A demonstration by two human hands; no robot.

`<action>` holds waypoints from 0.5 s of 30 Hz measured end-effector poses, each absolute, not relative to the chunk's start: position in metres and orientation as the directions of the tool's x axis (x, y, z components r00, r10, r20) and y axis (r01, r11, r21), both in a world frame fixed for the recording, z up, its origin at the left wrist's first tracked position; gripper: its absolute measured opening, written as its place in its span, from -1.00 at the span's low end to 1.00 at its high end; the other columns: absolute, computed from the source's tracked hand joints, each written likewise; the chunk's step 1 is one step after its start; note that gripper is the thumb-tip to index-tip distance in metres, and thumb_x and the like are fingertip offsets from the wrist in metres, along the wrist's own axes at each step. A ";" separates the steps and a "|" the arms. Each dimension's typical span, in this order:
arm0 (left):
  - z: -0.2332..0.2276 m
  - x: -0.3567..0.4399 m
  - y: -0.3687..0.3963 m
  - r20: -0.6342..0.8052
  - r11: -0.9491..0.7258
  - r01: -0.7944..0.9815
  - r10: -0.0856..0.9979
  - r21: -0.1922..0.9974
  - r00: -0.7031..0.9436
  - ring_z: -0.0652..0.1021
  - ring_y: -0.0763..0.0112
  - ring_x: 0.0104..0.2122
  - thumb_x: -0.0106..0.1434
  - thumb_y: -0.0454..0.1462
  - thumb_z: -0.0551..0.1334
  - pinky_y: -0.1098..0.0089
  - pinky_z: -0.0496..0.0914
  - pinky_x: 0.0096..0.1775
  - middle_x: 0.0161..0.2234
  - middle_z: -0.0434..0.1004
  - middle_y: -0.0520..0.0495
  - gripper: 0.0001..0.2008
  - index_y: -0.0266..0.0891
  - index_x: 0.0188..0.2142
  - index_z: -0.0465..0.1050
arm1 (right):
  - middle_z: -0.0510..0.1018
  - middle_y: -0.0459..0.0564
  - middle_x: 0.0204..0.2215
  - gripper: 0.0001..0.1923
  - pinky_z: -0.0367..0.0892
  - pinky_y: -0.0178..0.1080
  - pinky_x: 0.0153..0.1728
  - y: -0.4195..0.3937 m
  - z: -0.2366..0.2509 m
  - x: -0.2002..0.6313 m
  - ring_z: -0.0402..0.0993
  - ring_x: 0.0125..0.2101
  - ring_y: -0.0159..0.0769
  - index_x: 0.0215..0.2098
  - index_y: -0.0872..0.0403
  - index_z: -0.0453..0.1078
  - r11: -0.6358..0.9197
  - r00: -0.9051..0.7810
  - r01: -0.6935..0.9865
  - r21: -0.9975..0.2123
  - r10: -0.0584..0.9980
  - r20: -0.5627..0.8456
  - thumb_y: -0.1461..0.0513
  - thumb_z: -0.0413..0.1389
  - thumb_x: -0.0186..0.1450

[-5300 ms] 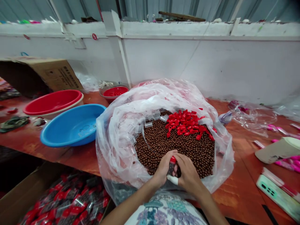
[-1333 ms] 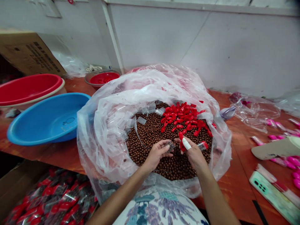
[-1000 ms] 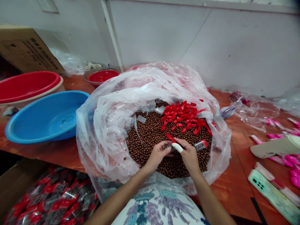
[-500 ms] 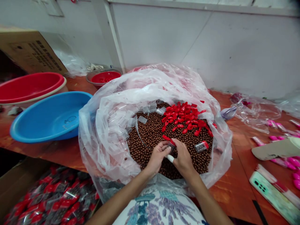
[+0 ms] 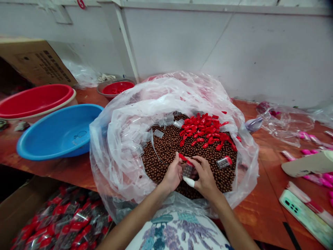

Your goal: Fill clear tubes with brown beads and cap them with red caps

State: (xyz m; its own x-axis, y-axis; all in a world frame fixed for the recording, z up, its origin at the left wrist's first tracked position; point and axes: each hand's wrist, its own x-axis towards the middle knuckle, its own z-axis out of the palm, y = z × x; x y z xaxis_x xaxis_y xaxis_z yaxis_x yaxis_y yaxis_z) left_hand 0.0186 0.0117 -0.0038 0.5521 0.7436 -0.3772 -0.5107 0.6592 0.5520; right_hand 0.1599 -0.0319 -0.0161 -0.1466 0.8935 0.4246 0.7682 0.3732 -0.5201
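At the near edge of the bead heap, the left hand (image 5: pixel 173 172) and the right hand (image 5: pixel 205 175) meet over a small clear vial (image 5: pixel 187 170) filled with brown beads. Both hands are curled closed around this vial: the left fingers pinch its side, while the right fingers press a red cap (image 5: pixel 183 158) onto its top end. A white wrapping (image 5: pixel 189 181) covers one right finger, just below the vial. The vial sits tilted, directly above the brown beads (image 5: pixel 166 152) that fill the large clear plastic bag (image 5: pixel 130 139) on the wooden table (image 5: pixel 260 208).

Loose red caps (image 5: pixel 205 132) lie piled on the far side of the heap; empty clear vials (image 5: pixel 166 122) lie at its far left edge. One capped vial (image 5: pixel 224 161) rests on the beads to the right of the hands.

Risks, as judged from this arrangement: a cap seated askew on the tilted vial may pop off, and beads would spill back into the heap. The wrapped finger probably grips less surely, so the smooth vial may slip and bury itself among the beads. Pressure near the bag's slack rim may also push beads over the table edge toward the box of packed vials (image 5: pixel 65 225) below.
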 end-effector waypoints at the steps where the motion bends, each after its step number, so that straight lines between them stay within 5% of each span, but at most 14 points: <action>1: -0.002 0.017 0.013 -0.393 0.689 -0.488 0.715 0.537 0.578 0.53 0.36 -0.44 0.17 0.14 -0.01 0.35 0.40 -0.35 -0.39 0.52 -0.09 -0.47 -0.26 -0.23 0.39 | 0.31 0.11 -0.05 -0.39 0.25 -0.04 -0.07 -0.033 -0.015 0.160 0.26 -0.04 -0.10 0.10 0.01 0.15 0.377 -0.159 0.778 -0.503 0.892 0.422 0.20 0.16 0.09; 6: -0.003 0.015 0.015 -0.459 0.743 -0.381 0.650 0.550 0.606 0.48 0.42 -0.59 0.16 0.08 0.06 0.38 0.38 -0.47 -0.49 0.50 -0.05 -0.52 -0.30 -0.25 0.42 | 0.33 0.09 -0.07 -0.37 0.15 0.05 0.01 -0.039 -0.019 0.158 0.20 -0.03 -0.08 0.13 0.04 0.10 0.483 -0.298 0.780 -0.399 0.846 0.441 0.23 0.14 0.10; 15: -0.013 0.023 0.007 -0.500 0.688 -0.326 0.708 0.649 0.498 0.41 0.46 -0.66 0.15 0.00 0.10 0.44 0.32 -0.55 -0.63 0.42 0.01 -0.61 -0.31 -0.36 0.41 | 0.29 0.16 -0.03 -0.32 0.17 0.05 -0.02 -0.041 -0.020 0.153 0.21 -0.02 -0.05 0.14 0.10 0.02 0.388 -0.177 0.808 -0.444 0.877 0.446 0.19 0.11 0.09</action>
